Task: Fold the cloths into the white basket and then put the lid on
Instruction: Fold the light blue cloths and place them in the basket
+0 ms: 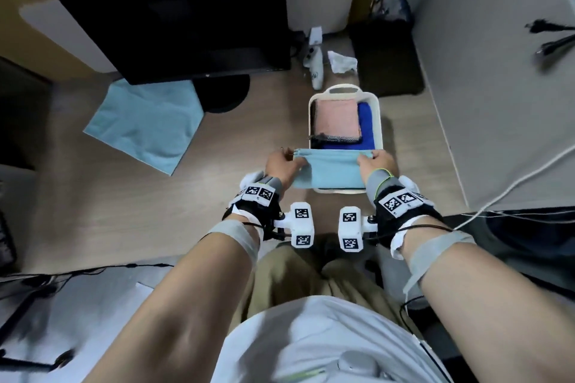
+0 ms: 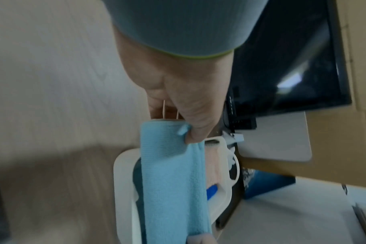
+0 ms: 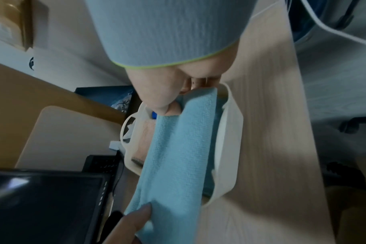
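A folded light blue cloth [image 1: 331,168] [image 2: 171,178] [image 3: 178,158] hangs stretched over the near end of the white basket [image 1: 378,115] [image 2: 123,181] [image 3: 230,125]. My left hand [image 1: 284,162] [image 2: 190,115] pinches its left end and my right hand [image 1: 375,160] [image 3: 165,95] pinches its right end. Inside the basket lie a folded pink cloth [image 1: 337,117] on top of a dark one, with a deep blue cloth [image 1: 367,127] beside and under them. Another light blue cloth [image 1: 146,123] lies spread on the desk at the left. No lid is clearly seen.
A black monitor [image 1: 174,9] stands behind the spread cloth on a round base. A white bottle [image 1: 315,67] and a crumpled white tissue [image 1: 342,61] lie behind the basket. A dark mat [image 1: 387,59] sits at the back right, and a white cable [image 1: 510,186] crosses the right side.
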`<action>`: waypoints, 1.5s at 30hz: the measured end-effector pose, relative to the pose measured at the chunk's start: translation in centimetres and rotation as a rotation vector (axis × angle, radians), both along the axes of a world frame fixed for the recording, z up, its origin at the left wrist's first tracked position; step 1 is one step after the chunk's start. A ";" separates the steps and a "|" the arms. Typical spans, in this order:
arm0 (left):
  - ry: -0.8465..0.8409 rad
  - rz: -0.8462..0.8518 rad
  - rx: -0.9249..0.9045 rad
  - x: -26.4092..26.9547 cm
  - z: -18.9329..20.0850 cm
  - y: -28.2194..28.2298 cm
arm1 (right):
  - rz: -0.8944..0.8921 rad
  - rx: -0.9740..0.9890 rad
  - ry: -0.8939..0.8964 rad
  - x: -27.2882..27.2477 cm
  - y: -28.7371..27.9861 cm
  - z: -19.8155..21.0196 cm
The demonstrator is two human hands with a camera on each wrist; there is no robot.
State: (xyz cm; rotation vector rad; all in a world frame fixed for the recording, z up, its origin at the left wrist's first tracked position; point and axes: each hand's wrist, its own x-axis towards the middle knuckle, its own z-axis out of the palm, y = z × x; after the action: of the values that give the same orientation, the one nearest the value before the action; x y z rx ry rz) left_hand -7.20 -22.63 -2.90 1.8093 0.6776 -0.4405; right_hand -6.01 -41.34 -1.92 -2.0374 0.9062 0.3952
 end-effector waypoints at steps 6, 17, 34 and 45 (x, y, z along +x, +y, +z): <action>-0.021 -0.223 0.200 1.9 -0.6 -3.2 | 0.010 -0.171 0.065 -0.7 -3.6 0.3; -0.148 -0.723 0.849 4.0 -1.8 -4.2 | 0.177 -0.279 0.242 1.2 -4.1 -1.0; -0.206 -0.698 0.983 1.7 -5.4 -4.2 | 0.613 -0.533 0.251 2.2 -4.4 -2.4; -0.232 -0.672 0.918 2.4 -4.0 -3.6 | 0.622 -0.534 0.277 2.6 -4.2 -1.1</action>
State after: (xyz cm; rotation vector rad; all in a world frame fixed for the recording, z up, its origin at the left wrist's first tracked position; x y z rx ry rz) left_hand -4.82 -26.28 -6.94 2.9198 0.0519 -0.3603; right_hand -3.36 -45.55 -3.04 -2.8062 0.5429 0.8584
